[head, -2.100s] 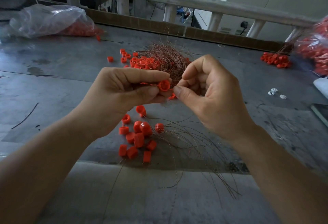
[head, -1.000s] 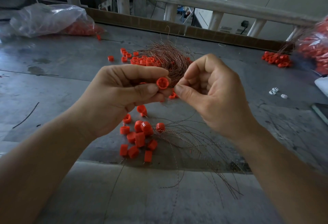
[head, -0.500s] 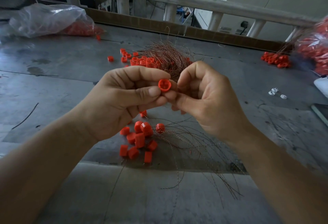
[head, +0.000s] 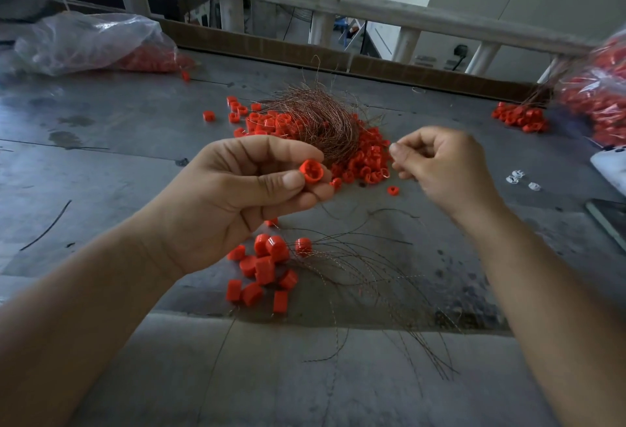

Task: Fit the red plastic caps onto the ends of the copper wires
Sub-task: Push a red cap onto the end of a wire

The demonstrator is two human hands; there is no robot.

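Above the table (head: 101,162), left hand (head: 230,196) pinches one red cap (head: 312,171); right hand (head: 440,169) curled, grip contents unclear.

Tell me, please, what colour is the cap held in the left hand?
Plain bright red: the cap, pinched by the left hand, shows best in the head view.

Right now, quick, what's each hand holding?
Left hand: pinches a red cap between thumb and fingers.
Right hand: fingers curled, blurred; cannot tell if it holds anything.
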